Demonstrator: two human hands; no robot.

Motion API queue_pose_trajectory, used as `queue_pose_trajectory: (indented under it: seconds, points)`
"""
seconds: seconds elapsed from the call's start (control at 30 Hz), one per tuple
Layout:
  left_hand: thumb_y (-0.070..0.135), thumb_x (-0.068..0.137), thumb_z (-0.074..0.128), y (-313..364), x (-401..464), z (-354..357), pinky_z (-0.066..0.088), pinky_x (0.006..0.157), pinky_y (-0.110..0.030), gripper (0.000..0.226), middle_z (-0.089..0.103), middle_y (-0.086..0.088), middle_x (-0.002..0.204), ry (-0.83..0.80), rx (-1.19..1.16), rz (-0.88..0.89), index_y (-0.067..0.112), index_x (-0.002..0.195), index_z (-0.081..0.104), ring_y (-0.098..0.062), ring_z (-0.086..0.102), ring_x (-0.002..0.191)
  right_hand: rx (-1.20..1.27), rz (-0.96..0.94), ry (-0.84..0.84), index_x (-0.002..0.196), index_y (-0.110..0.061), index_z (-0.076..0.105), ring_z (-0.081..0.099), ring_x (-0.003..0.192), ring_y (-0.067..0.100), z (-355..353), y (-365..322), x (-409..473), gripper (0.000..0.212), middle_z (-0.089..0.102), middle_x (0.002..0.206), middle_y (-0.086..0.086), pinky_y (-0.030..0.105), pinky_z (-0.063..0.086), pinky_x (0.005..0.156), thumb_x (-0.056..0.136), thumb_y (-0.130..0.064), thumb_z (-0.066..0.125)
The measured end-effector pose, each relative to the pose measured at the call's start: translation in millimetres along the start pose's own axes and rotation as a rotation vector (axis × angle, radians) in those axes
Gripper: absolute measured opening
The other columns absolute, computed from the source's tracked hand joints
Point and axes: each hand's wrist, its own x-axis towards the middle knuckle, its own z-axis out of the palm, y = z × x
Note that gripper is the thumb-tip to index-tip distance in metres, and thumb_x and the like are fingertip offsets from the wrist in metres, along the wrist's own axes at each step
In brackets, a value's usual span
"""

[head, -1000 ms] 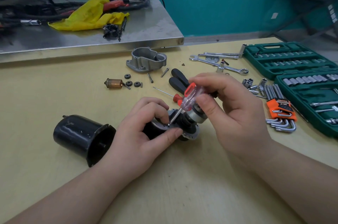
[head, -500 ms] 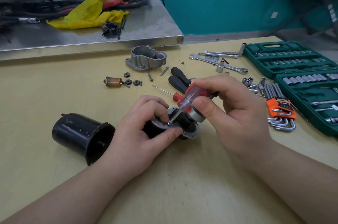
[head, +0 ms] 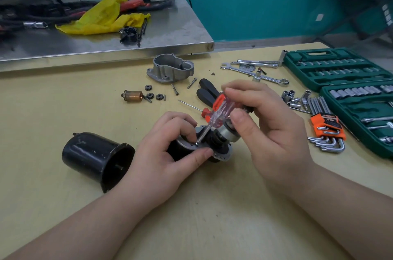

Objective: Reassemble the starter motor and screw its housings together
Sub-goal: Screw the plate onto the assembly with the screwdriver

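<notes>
My left hand point(head: 168, 153) grips the starter motor's inner assembly point(head: 221, 145), a black body with a metal end plate, lying on the table. My right hand point(head: 268, 123) pinches a small screwdriver point(head: 219, 111) with a clear and orange handle; its tip sits on a screw in the plate beside my left fingertips. The black cylindrical housing point(head: 95, 157) lies open-ended at the left. The grey cast aluminium housing point(head: 170, 69) rests farther back. A copper armature point(head: 133, 96), three small gears point(head: 152, 93) and loose bolts point(head: 191, 83) lie between them.
Black-handled pliers point(head: 207, 91) and a second red screwdriver point(head: 191, 107) lie behind my hands. Wrenches point(head: 255, 70), loose sockets point(head: 295, 98), orange-held hex keys point(head: 327, 132) and green socket cases point(head: 340, 68) fill the right. A steel bench point(head: 127, 47) with yellow cloth stands behind.
My right hand has rolled the screwdriver handle between its fingers, with the tip staying on the same screw. The left hand's hold on the assembly is unchanged.
</notes>
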Motion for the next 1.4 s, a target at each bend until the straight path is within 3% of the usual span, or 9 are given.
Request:
queue_pose_trajectory:
  seconds: [0.1, 0.23, 0.47, 0.67, 0.83, 1.0, 1.2, 1.3, 1.4]
  points:
    - [0.044, 0.084, 0.081, -0.6, 0.2, -0.1, 0.047, 0.090, -0.018, 0.026, 0.063, 0.009, 0.115, 0.006, 0.004, -0.006, 0.028, 0.087, 0.060, -0.021, 0.064, 0.111, -0.004, 0.025, -0.003, 0.129, -0.018, 0.067, 0.065, 0.125, 0.026, -0.6, 1.2, 0.0, 0.028, 0.069, 0.130, -0.003, 0.047, 0.054, 0.100, 0.103, -0.014, 0.062]
    - [0.044, 0.084, 0.081, -0.9, 0.3, -0.7, 0.048, 0.088, -0.018, 0.026, 0.063, 0.009, 0.115, -0.002, 0.017, 0.002, 0.028, 0.087, 0.060, -0.020, 0.065, 0.110, -0.002, 0.002, -0.001, 0.128, -0.026, 0.065, 0.066, 0.107, 0.024, 0.7, -4.6, 2.8, 0.026, 0.068, 0.114, -0.010, 0.037, 0.051, 0.090, 0.103, -0.033, 0.067]
    - [0.044, 0.085, 0.081, -2.4, 0.4, -0.8, 0.047, 0.089, -0.016, 0.027, 0.064, 0.009, 0.115, 0.005, 0.021, 0.007, 0.026, 0.088, 0.060, -0.022, 0.064, 0.112, 0.002, 0.040, 0.004, 0.129, -0.020, 0.068, 0.065, 0.127, 0.025, 0.3, 0.7, -0.4, 0.028, 0.069, 0.132, -0.002, 0.045, 0.054, 0.102, 0.102, -0.012, 0.061]
    - [0.043, 0.085, 0.081, -3.1, -0.1, -0.5, 0.047, 0.090, -0.017, 0.027, 0.063, 0.009, 0.115, 0.003, 0.015, 0.008, 0.027, 0.087, 0.059, -0.021, 0.064, 0.112, 0.015, 0.024, 0.025, 0.126, -0.025, 0.068, 0.067, 0.113, 0.026, 0.1, -4.7, 4.2, 0.026, 0.067, 0.118, -0.012, 0.042, 0.054, 0.092, 0.103, -0.037, 0.067]
    - [0.046, 0.084, 0.080, -3.8, 0.1, -1.0, 0.048, 0.090, -0.017, 0.027, 0.063, 0.009, 0.116, 0.000, 0.016, -0.016, 0.031, 0.089, 0.059, -0.022, 0.064, 0.113, 0.022, 0.051, -0.008, 0.130, -0.019, 0.068, 0.064, 0.129, 0.026, -1.2, -0.2, 0.0, 0.029, 0.069, 0.133, -0.002, 0.047, 0.055, 0.102, 0.103, -0.014, 0.062]
    - [0.050, 0.080, 0.083, -5.7, -2.5, -1.4, 0.050, 0.090, -0.018, 0.034, 0.066, 0.010, 0.118, 0.007, -0.006, -0.098, 0.037, 0.100, 0.058, -0.022, 0.065, 0.113, 0.015, 0.023, 0.018, 0.126, -0.026, 0.068, 0.067, 0.105, 0.025, -0.2, -5.1, 4.9, 0.027, 0.070, 0.111, -0.009, 0.040, 0.054, 0.089, 0.101, -0.032, 0.070]
    - [0.062, 0.073, 0.083, -4.4, -3.1, -2.0, 0.057, 0.083, -0.033, 0.052, 0.071, 0.012, 0.110, 0.015, 0.030, -0.203, 0.044, 0.116, 0.060, -0.016, 0.070, 0.101, 0.000, 0.023, 0.002, 0.131, -0.019, 0.070, 0.064, 0.129, 0.026, -1.3, 1.2, 0.9, 0.030, 0.070, 0.134, 0.001, 0.048, 0.054, 0.103, 0.103, -0.014, 0.063]
    - [0.063, 0.072, 0.082, -3.5, -3.8, -1.7, 0.055, 0.083, -0.030, 0.055, 0.071, 0.013, 0.110, 0.006, 0.038, -0.237, 0.044, 0.119, 0.060, -0.016, 0.070, 0.102, 0.045, 0.045, 0.029, 0.129, -0.037, 0.068, 0.068, 0.112, 0.025, 0.8, -2.0, 3.6, 0.031, 0.071, 0.119, -0.007, 0.046, 0.055, 0.095, 0.100, -0.026, 0.071]
    - [0.060, 0.073, 0.081, -2.5, -4.2, -0.7, 0.056, 0.085, -0.030, 0.053, 0.072, 0.011, 0.110, 0.005, 0.041, -0.245, 0.042, 0.118, 0.061, -0.017, 0.070, 0.103, 0.037, 0.014, 0.046, 0.125, -0.028, 0.071, 0.068, 0.106, 0.026, 1.1, -5.7, 5.0, 0.028, 0.070, 0.112, -0.005, 0.041, 0.053, 0.090, 0.099, -0.040, 0.071]
